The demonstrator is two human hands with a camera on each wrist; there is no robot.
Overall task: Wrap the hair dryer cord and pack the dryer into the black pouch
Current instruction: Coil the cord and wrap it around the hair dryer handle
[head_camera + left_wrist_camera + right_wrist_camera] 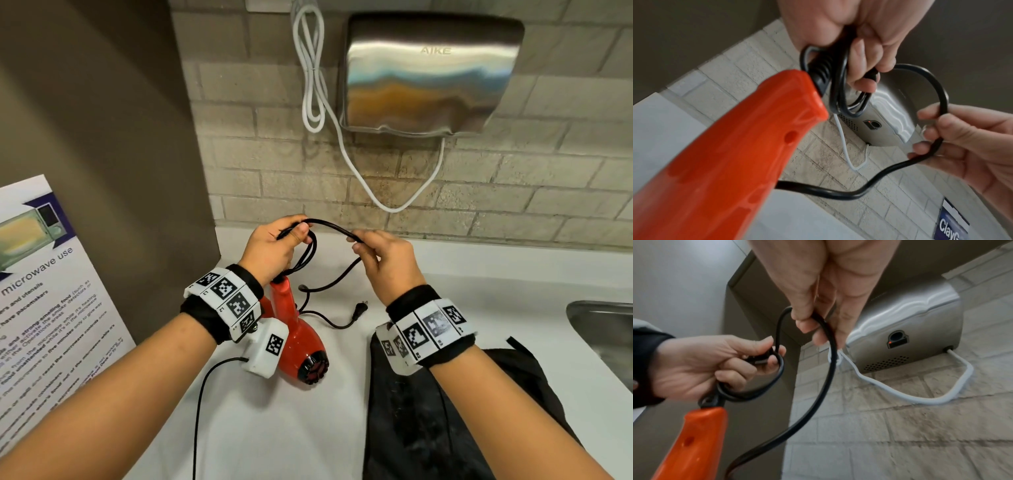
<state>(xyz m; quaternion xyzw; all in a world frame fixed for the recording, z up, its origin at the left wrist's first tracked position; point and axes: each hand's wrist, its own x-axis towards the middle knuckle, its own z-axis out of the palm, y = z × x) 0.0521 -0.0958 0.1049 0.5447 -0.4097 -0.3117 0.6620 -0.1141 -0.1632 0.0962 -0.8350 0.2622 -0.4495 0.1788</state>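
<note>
The red hair dryer (301,339) hangs nozzle-down over the white counter, its handle (725,154) up toward my left hand (274,246). My left hand grips a small bundle of black cord loops (840,87) just above the handle end. A stretch of the black cord (332,226) arches over to my right hand (383,253), which pinches it between thumb and fingers (807,324). From there the cord drops to the counter and ends in the plug (359,310). The black pouch (445,411) lies flat on the counter under my right forearm.
A steel hand dryer (428,72) with a white cable (346,147) hangs on the tiled wall above my hands. A steel sink (606,329) sits at the right edge. A microwave notice (44,291) leans on the left panel. A thin black wire (202,404) trails from my left wrist camera.
</note>
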